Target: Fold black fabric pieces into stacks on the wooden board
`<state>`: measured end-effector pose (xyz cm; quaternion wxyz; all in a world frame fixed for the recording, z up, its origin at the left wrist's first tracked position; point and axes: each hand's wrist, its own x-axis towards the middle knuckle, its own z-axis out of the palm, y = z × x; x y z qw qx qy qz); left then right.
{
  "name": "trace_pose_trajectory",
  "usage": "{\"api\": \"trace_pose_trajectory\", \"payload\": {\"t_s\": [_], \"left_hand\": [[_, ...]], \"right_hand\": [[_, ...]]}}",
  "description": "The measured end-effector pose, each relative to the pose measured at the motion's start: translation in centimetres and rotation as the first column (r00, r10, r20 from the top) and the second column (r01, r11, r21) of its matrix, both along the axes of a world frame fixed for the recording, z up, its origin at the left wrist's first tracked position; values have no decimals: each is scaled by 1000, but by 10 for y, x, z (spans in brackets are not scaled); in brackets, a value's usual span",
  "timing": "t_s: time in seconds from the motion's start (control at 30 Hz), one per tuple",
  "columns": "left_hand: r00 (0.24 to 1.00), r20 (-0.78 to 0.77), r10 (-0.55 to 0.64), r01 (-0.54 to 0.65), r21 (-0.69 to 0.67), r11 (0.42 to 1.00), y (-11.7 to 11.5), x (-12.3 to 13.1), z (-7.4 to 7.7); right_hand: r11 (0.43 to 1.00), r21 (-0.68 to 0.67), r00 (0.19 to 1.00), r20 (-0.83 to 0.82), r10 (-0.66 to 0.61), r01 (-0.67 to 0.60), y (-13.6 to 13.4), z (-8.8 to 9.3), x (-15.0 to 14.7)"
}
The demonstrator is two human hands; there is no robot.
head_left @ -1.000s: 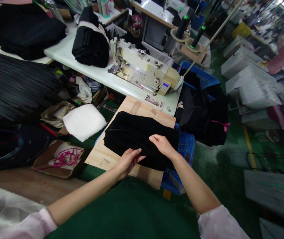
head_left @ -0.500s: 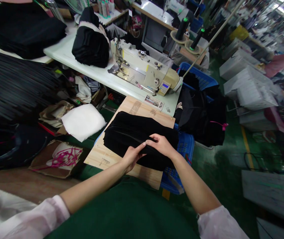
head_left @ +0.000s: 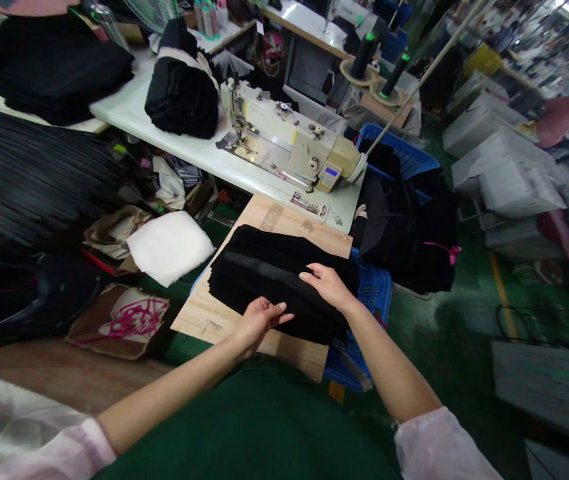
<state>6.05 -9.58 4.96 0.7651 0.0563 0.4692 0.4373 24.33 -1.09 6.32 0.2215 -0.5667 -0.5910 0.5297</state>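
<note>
1. The left hand (head_left: 259,325) has drawn back from the right hand (head_left: 327,285) and now lies palm up, open, its fingers slightly apart.
2. The black fabric stack (head_left: 279,283) lies just beyond the left fingertips, under the right hand.
3. The right fingers rest together on top, not clamping.
4. The stack sits on a wooden board (head_left: 284,230), lower centre of the frame.

The right hand (head_left: 327,287) lies flat on a stack of black cloth (head_left: 259,267) — the left hand (head_left: 259,327) curls palm-up at the stack's near edge. The stack sits on a wooden board (head_left: 284,223), with a sewing machine (head_left: 284,137) just beyond the board, a blue crate (head_left: 372,300) under its right side and a white pad (head_left: 169,248) left of it.
</note>
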Motion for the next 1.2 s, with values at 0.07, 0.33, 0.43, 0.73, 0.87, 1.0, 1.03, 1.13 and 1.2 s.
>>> {"api": "trace_pose_trajectory", "payload": {"t_s": [0.07,0.33,0.43,0.73,0.87,1.0,1.03,1.13,1.2], "left_hand": [[1000,12,-8,8,-3,1000,-2,-1,3],[997,47,-62,64,-54,996,-8,-6,9],[994,75,-84,86,-17,996,-12,-8,9],[993,112,-36,55,-172,984,-14,-8,13],[998,53,-42,53,-222,974,-13,-6,14],[996,53,-66,75,-209,975,-16,-5,7],[997,49,-65,73,-205,976,-17,-5,5],[998,32,-54,59,-207,977,-18,-5,1],[998,32,-51,56,-216,975,-17,-5,1]], "right_hand": [[1000,9,1000,12,-3,3,-1,3,0],[885,351,950,179,257,-306,-41,23,-12],[734,506,890,302,341,-453,-58,27,-16],[696,444,826,295,481,-564,-62,32,-20],[845,428,934,289,209,-322,-16,20,-8],[911,406,875,464,-137,-72,47,-2,9],[941,334,859,497,-123,-59,61,-8,12],[989,81,877,474,73,-126,91,-23,15],[982,12,895,414,166,-188,103,-30,13]]}}
